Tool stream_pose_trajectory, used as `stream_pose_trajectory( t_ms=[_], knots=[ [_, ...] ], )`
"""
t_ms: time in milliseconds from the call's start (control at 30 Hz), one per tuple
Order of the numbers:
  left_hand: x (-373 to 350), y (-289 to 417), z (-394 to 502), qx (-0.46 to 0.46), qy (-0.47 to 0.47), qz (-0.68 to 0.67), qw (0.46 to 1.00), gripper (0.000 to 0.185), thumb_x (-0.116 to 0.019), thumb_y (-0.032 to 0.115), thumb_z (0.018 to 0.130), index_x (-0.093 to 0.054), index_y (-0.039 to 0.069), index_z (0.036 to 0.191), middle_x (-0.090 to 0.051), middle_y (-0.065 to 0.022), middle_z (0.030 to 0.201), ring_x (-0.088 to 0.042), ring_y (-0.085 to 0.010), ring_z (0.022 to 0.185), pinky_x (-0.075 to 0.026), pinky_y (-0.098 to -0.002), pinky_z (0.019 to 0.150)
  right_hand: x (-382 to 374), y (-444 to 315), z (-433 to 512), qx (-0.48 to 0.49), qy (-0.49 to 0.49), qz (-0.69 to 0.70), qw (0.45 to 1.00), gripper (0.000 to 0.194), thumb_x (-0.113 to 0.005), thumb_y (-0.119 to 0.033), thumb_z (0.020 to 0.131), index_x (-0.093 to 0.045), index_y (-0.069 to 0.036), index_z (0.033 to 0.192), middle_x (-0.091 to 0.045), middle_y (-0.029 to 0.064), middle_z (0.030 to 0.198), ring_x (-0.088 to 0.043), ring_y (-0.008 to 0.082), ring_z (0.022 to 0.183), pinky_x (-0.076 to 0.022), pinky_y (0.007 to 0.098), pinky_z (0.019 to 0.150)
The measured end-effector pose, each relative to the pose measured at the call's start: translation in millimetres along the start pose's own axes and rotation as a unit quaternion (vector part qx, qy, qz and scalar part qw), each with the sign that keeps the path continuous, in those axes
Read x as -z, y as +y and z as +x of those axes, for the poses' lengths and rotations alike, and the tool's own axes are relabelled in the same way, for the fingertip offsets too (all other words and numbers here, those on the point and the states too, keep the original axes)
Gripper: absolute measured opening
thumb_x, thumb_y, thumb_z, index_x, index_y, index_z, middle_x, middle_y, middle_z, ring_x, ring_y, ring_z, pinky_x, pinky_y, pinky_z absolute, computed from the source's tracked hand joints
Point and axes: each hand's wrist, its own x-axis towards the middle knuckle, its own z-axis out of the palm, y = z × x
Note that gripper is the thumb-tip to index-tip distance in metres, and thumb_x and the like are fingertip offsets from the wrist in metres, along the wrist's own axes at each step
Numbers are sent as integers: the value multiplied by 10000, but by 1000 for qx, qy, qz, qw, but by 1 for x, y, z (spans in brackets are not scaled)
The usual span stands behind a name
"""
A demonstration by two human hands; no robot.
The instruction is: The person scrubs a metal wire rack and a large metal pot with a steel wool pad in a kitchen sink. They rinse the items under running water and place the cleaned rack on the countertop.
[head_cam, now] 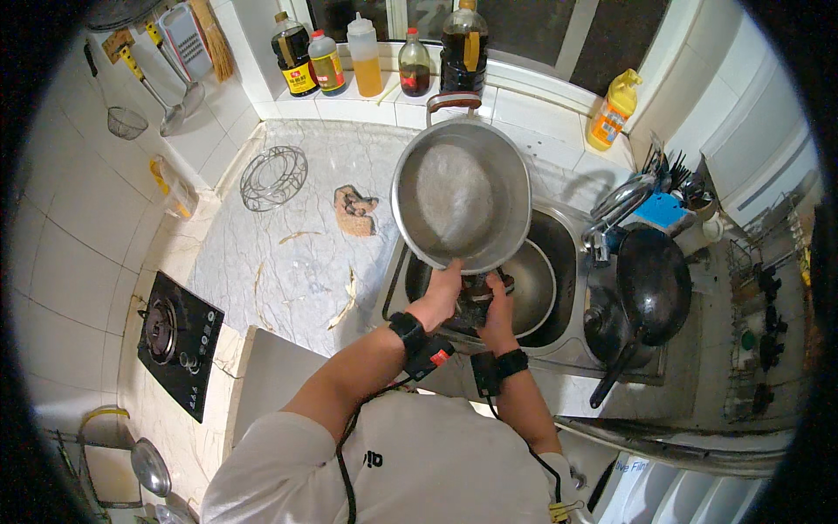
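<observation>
A large metal pot (461, 193) is tilted over the left part of the steel sink (568, 288), its opening towards the camera and one handle at the far side. My left hand (445, 291) grips the pot's near edge, thumb on the rim. At the near brown handle (476, 288) is my right hand (499, 311), its fingers curled there; they are partly hidden. Below the pot, a metal bowl (533, 288) sits in the sink. To the left, a tan cloth or sponge (354, 213) with dark patches lies on the marble-look counter (301, 262).
Several bottles (364, 59) stand on the window ledge. A wire rack (273, 178) lies on the counter, near scattered peel-like scraps (346, 298). Right of the sink are the faucet (597, 239) and a black wok (653, 288). A black gas stove (180, 344) is at left.
</observation>
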Motion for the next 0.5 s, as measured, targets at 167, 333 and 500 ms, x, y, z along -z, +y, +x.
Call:
stream_pose_trajectory(
  t_ms=[167,333,500],
  knots=[
    [19,18,19,75,-64,-54,994,294,-432,173,857,-487,-30,1063,-576,-161,985,-581,-262,862,-479,-405,774,26,3,4,244,-148,-520,805,585,-738,-380,703,-575,19,1099,-597,132,1101,-567,231,1013,-464,352,835],
    [38,34,17,135,-28,-49,989,263,-420,159,861,-511,-42,1005,-606,-175,912,-615,-275,729,-527,-416,635,50,-38,-8,155,-117,-687,700,342,-708,-185,718,-624,-14,1002,-633,156,983,-590,267,937,-444,346,834],
    [49,52,-3,104,-36,68,992,212,-441,152,864,-518,-26,951,-610,-125,735,-577,-212,562,-462,-324,413,-1,-101,18,362,-130,-571,725,258,-630,-165,785,-577,-20,993,-621,165,956,-590,328,924,-457,365,803]
  ],
)
